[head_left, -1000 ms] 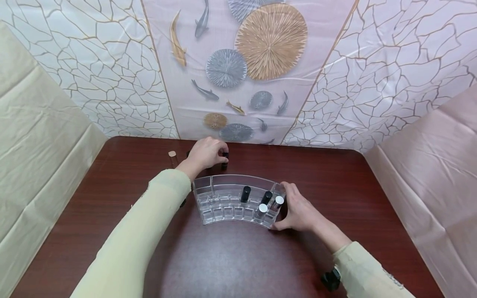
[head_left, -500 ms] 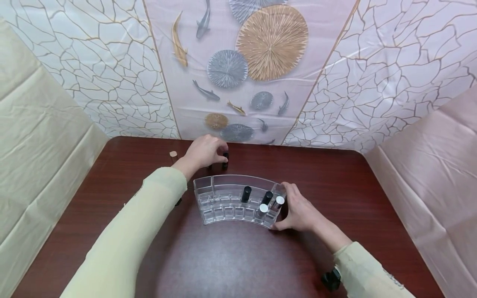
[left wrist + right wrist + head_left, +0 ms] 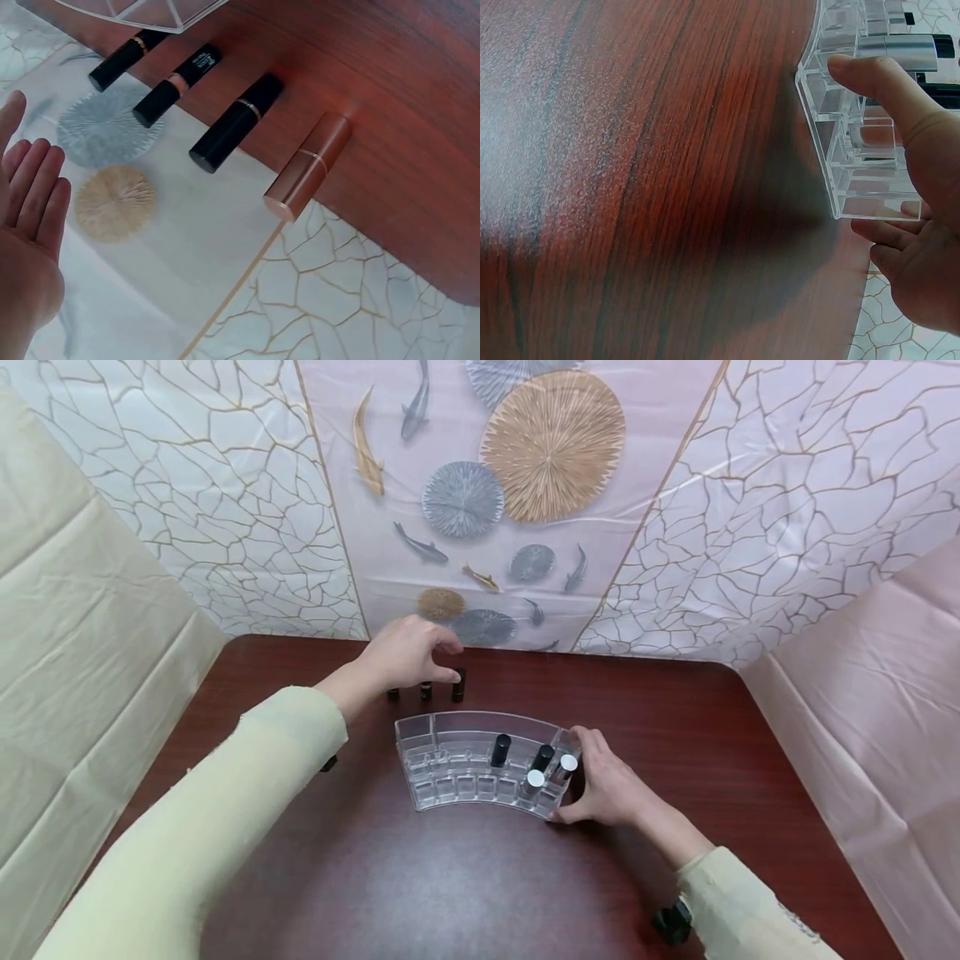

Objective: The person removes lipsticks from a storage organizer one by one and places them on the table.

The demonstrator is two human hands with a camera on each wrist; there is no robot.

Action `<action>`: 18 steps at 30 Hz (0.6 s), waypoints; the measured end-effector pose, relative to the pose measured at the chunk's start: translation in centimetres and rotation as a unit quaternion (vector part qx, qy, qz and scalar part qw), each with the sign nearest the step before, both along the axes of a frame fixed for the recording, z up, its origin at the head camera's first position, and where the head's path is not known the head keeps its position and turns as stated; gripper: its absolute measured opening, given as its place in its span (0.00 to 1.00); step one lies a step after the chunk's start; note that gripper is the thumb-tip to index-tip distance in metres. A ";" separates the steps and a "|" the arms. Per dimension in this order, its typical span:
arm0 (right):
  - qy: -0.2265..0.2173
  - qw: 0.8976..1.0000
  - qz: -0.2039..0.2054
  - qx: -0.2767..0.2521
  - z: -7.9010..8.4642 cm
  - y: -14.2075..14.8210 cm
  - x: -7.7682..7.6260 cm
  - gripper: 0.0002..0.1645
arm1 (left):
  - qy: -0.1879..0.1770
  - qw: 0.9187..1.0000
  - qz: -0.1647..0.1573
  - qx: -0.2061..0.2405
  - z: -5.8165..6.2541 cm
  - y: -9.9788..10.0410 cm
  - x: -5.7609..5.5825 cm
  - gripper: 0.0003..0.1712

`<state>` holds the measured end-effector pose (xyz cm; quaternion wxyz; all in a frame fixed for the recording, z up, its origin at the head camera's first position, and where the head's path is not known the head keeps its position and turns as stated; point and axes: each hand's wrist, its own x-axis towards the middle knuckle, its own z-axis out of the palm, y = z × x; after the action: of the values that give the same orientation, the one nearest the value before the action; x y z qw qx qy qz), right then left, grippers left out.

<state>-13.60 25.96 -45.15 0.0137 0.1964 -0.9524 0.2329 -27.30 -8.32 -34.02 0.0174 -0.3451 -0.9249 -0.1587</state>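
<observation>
**Right hand steadies the holder, left hand loose by the tubes**

On my head feed, the person's right hand (image 3: 606, 783) grips the right end of a clear plastic, arc-shaped tiered organizer (image 3: 465, 788), thumb at the near corner and fingers at the far one. I take that as a brace against sliding on the dark red-brown wood-grain table (image 3: 637, 710). The left hand (image 3: 408, 653) has its thumb and fingers parted and, as far as I can see, holds nothing. Its thumb is right by a slim black cylindrical tube (image 3: 458, 688) beyond the organizer; I can't tell if they touch.

My left wrist feed shows its row-mates: a black tube with a pinkish band (image 3: 178, 85), a black tube with a silvery band (image 3: 235, 124) and a shiny rose-gold tube (image 3: 307, 166). Their spacing probably leaves finger room.

Two black cylinders (image 3: 501, 750) and two silver-topped tubes (image 3: 535, 782) stand in the organizer, mostly toward the gripped end. In the head view, the left hand and forearm block the rose-gold tube.
</observation>
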 end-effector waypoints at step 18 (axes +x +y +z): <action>-0.032 0.999 -0.011 0.027 0.8 -0.5 0.1 0.77 | 0.012 0.998 -0.065 0.013 0.5 0.1 3.7 0.25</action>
<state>-13.46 25.47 -44.32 -0.0197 0.1785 -0.9603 0.2134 -23.60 -8.23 -33.51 0.0228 -0.4059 -0.8981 -0.1676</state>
